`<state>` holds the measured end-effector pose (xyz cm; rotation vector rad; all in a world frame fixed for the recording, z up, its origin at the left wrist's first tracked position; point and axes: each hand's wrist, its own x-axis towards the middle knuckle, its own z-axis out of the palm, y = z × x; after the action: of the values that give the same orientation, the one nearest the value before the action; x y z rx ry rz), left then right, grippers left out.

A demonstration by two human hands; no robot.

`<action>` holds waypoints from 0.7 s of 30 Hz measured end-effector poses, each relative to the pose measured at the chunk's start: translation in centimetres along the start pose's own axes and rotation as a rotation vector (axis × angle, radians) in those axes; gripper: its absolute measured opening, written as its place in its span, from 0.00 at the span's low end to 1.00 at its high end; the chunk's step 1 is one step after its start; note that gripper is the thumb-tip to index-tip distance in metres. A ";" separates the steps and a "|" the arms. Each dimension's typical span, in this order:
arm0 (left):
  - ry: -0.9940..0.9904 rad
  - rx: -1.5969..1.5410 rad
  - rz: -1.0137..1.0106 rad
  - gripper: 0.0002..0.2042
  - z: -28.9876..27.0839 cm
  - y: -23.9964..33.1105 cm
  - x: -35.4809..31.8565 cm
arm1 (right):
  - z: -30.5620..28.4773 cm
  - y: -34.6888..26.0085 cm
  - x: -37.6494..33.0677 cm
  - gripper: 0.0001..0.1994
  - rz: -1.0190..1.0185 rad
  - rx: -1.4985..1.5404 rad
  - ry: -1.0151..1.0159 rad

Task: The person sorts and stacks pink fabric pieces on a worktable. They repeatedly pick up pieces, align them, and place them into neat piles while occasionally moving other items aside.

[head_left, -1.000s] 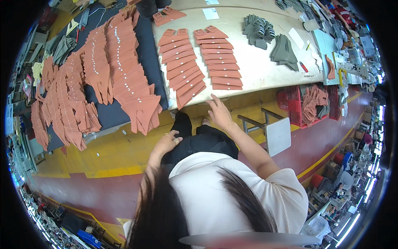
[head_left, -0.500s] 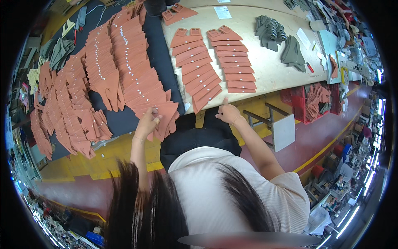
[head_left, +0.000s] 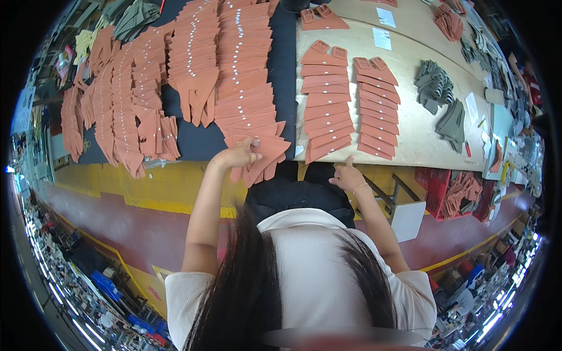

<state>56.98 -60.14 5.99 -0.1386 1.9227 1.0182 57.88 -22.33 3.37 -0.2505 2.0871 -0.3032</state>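
The left hand [head_left: 237, 157] rested on the nearest terracotta fabric pieces [head_left: 260, 155], its fingers closed on the top piece at the near edge of the dark table mat [head_left: 287, 76]. Those pieces ended a long overlapping column [head_left: 243, 82] running up the mat. The right hand [head_left: 348, 175] hovered just below the table edge [head_left: 374, 161], loosely curled with one finger raised, holding nothing; a thin bracelet [head_left: 359, 187] circled its wrist. To the right of the mat, two more columns of terracotta pieces [head_left: 345, 105] lay on the bare tabletop, with grey-green pieces [head_left: 436, 93] farther right. Left of the mat's middle, more terracotta stacks [head_left: 126, 111] fanned out. A red crate [head_left: 445, 193] stood below the table.
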 end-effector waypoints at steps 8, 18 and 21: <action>0.030 -0.080 0.001 0.27 1.2 0.7 -1.6 | 1.3 0.4 0.9 0.19 0.038 -0.037 0.013; 0.128 0.058 0.108 0.24 1.6 0.2 -1.6 | 1.4 0.1 1.1 0.20 0.110 -0.190 0.012; 0.062 0.040 0.072 0.26 1.0 0.6 -2.0 | 0.7 -0.9 0.9 0.20 0.114 -0.220 -0.003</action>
<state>58.50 -59.65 7.65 -0.0799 2.0155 1.0331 58.12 -23.54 2.56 -0.2613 2.1234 -0.0041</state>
